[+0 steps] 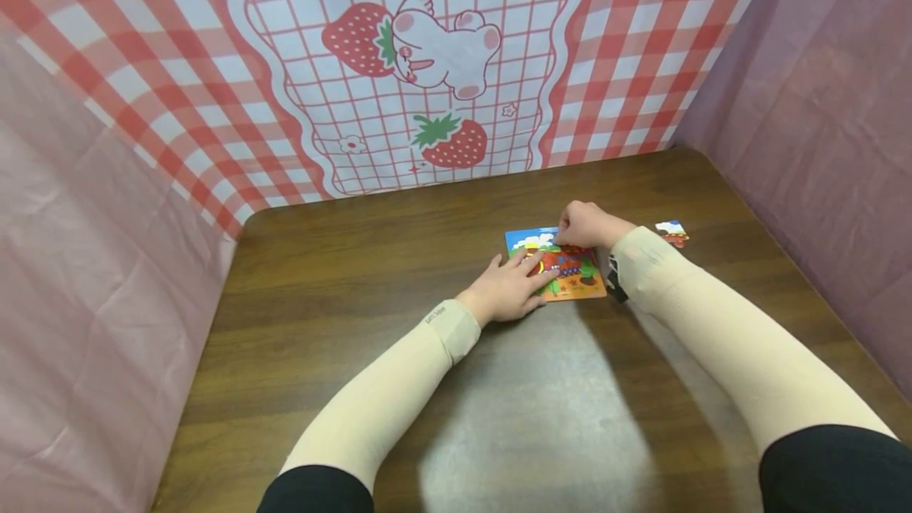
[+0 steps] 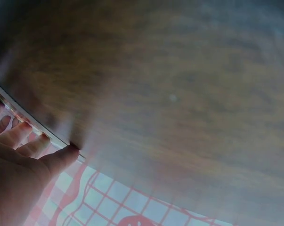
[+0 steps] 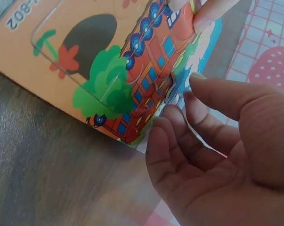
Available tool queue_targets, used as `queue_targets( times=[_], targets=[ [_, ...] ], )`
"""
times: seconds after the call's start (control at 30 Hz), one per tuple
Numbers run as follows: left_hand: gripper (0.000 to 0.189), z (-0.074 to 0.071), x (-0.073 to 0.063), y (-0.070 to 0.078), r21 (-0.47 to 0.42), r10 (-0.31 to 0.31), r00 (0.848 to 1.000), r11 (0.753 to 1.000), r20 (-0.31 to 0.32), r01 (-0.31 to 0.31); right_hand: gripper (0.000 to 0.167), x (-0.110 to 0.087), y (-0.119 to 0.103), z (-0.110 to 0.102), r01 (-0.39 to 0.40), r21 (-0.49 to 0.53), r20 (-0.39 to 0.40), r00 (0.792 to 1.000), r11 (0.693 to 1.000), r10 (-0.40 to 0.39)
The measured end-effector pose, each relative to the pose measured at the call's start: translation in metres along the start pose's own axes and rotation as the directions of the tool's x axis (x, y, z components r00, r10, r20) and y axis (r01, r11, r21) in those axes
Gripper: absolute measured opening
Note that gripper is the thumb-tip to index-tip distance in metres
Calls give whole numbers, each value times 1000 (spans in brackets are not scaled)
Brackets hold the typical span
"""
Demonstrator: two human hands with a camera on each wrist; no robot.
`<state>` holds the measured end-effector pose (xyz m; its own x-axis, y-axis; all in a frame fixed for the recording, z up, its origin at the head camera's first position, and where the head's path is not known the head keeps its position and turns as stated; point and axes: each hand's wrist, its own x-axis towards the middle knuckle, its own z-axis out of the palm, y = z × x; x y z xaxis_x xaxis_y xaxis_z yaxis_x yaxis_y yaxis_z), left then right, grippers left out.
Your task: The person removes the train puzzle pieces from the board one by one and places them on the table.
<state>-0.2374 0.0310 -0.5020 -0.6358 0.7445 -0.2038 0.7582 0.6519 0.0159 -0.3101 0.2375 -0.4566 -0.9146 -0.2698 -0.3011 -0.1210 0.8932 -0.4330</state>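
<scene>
A jigsaw puzzle board point(image 1: 594, 289) lies on the table, its picture a red train with a green tree point(image 3: 101, 84) on orange ground under blue sky. My left hand point(image 1: 504, 289) lies spread over the board's left part, fingers straight on the picture. From below, the left wrist view shows the left thumb point(image 2: 61, 157) at the board's edge. My right hand point(image 1: 586, 225) is at the upper right of the board, thumb and fingers curled in a pinch on a puzzle piece mostly hidden by them. In the right wrist view its fingertips point(image 3: 197, 77) are close over the sky area.
To the right of the board lie loose puzzle pieces point(image 1: 671, 233). A black object point(image 1: 617, 281) shows beside the right wrist. The wooden table point(image 1: 342, 283) ends at a red-checked strawberry cloth point(image 1: 442, 62) behind, with pink curtains point(image 1: 819, 101) at both sides.
</scene>
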Motion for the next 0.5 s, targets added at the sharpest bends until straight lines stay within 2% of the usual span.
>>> queue_targets(
  times=[0.2, 0.5],
  targets=[
    [60, 0, 0, 0, -10, -2, 1000, 1000, -4, 2, 20, -1, -2, 0, -3, 16, -25, 1000, 1000, 3],
    [61, -1, -1, 2, -16, -5, 1000, 1000, 0, 5, 23, 1, 0, 2, 5, -3, -7, 1000, 1000, -5]
  ],
)
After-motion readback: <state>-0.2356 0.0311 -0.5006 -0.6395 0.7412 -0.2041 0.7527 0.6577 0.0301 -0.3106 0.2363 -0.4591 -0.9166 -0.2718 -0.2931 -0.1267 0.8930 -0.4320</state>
